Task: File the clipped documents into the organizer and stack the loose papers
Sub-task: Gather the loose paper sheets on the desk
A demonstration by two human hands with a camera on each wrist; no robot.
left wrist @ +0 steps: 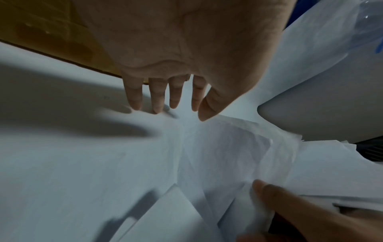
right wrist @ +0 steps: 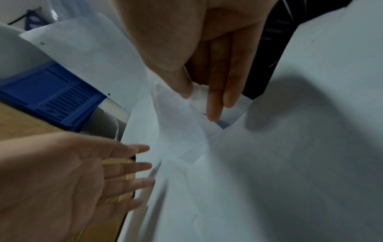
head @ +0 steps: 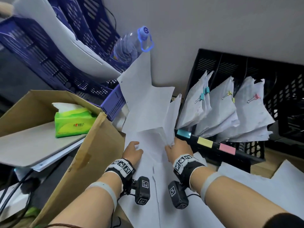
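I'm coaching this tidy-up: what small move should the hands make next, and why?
Probably lay the lifted sheets flat on the sheets under the left hand. The right hand pinches their lower edge, and the clipped bundles already stand in the black organizer.

The head view is evenly lit but bent at the edges; both wrist views are dim, blurred, with soft shadows.

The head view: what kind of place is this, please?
Probably an office desk or filing corner. A black organizer holds clipped documents behind colour labels, blue file trays stand at the back, and loose papers cover the surface where the right hand pinches sheets.
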